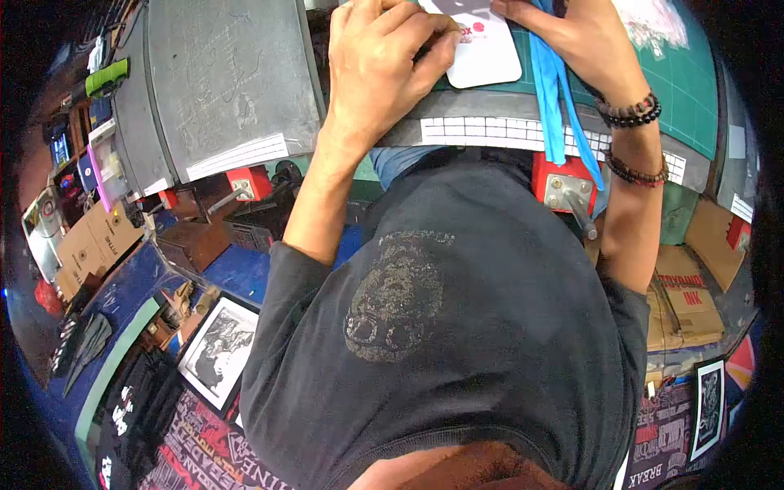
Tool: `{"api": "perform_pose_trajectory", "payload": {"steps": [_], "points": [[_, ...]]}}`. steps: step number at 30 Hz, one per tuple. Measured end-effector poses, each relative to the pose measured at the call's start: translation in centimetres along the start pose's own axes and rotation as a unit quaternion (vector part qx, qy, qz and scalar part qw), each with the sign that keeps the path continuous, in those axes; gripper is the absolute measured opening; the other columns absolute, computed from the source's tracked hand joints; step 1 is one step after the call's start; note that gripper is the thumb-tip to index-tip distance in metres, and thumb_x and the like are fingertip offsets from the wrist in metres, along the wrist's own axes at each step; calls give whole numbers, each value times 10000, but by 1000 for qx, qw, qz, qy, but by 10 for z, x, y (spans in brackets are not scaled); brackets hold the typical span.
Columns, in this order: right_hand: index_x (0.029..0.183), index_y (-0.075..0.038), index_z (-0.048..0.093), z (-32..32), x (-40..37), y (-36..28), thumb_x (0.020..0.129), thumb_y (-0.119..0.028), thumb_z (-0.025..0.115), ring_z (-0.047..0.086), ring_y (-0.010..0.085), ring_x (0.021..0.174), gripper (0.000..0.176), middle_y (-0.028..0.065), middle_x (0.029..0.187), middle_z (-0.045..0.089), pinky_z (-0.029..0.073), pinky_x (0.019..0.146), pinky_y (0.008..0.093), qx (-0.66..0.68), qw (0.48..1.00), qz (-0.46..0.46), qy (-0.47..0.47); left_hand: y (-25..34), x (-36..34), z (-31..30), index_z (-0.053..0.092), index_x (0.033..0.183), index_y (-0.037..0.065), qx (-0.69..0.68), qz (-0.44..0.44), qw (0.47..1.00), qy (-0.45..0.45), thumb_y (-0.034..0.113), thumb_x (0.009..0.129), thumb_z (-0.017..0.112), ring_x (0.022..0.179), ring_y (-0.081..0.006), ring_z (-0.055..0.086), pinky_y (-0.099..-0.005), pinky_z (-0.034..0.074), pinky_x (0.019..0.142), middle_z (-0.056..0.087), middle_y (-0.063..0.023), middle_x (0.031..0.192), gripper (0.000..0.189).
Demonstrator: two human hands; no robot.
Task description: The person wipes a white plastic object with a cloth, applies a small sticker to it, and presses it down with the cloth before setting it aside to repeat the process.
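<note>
A person in a dark printed shirt (pixel 457 327) leans over a grey desk (pixel 482 110), both hands at its far side. The left hand (pixel 384 69) has its fingers (pixel 437 37) curled tight onto the left edge of a white card (pixel 490 53) with rounded corners and a red mark, which lies on a green cutting mat (pixel 694 82). The right hand (pixel 576 37), beaded bracelets (pixel 629 110) at the wrist, rests on a blue strip (pixel 555 98) that hangs over the desk's edge; its fingers run out of frame, their grip impossible to tell.
</note>
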State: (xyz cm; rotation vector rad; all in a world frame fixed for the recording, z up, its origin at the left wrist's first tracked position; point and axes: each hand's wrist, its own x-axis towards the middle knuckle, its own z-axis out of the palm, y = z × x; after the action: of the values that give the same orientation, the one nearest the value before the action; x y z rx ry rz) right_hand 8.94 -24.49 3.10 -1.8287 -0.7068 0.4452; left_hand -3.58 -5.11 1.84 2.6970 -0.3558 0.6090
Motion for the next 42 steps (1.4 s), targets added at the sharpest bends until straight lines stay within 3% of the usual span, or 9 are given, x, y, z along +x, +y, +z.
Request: {"api": "perform_pose_trajectory", "payload": {"steps": [7,9,15,18,21,24,27,32,42], "points": [[1170,-8,658,-2,-2,4,838,-22,779,669,164,961,353,70,1034,695,553,876,328,-66,995,-70,1,5,-2,0,706,879,35,-22,-46,999,19,102,788,789,893,-267,592,-421,431,837,648,-59,851,141],[1171,-7,655,9,5,20,842,-22,781,675,167,981,352,73,1049,701,561,879,327,39,995,-96,11,7,0,-2,707,877,37,-25,-66,997,13,102,786,791,897,-267,592,-421,429,833,648,-59,851,139],[1195,1,641,2,-2,-3,852,-25,780,691,191,1017,371,94,1096,711,578,900,346,12,1000,3,-17,1,-4,3,703,851,36,-65,-65,995,33,102,790,790,848,-260,585,-407,416,801,639,-54,812,126],[1207,0,639,8,-16,3,858,-23,780,710,211,994,378,105,1088,725,592,868,363,54,997,-31,48,0,-4,-1,702,845,35,-87,-111,990,4,109,802,787,826,-257,579,-404,415,792,635,-53,796,120],[1206,6,639,1,-31,10,854,-29,794,734,226,959,386,134,1095,740,601,834,355,-83,991,-53,92,-6,-8,5,706,849,40,-96,-82,992,21,120,813,783,825,-255,578,-404,416,790,636,-54,794,117],[1204,21,654,5,-40,12,826,-10,840,735,162,919,422,81,1015,790,576,821,282,-226,946,-215,88,-7,-8,6,708,852,44,-98,-79,991,36,125,815,782,838,-255,582,-407,420,799,637,-53,792,116],[1078,6,694,27,-44,13,813,-33,855,740,159,901,313,62,1011,792,580,767,262,-211,947,-214,114,-4,-8,4,711,863,48,-111,-95,989,36,128,821,777,856,-255,586,-410,424,813,641,-52,796,112],[1036,-41,715,32,-32,1,796,-52,865,662,151,669,283,33,941,778,533,635,282,-241,930,-269,63,-6,-11,5,723,906,47,-103,-86,990,34,149,834,783,874,-253,584,-408,428,814,635,-57,789,139],[1020,-48,714,27,-23,8,815,-50,859,701,187,708,251,81,910,766,555,642,302,-264,889,-374,21,-12,-19,-2,743,956,29,-156,-65,985,21,162,843,781,893,-275,577,-410,434,825,637,-91,888,178]]}}
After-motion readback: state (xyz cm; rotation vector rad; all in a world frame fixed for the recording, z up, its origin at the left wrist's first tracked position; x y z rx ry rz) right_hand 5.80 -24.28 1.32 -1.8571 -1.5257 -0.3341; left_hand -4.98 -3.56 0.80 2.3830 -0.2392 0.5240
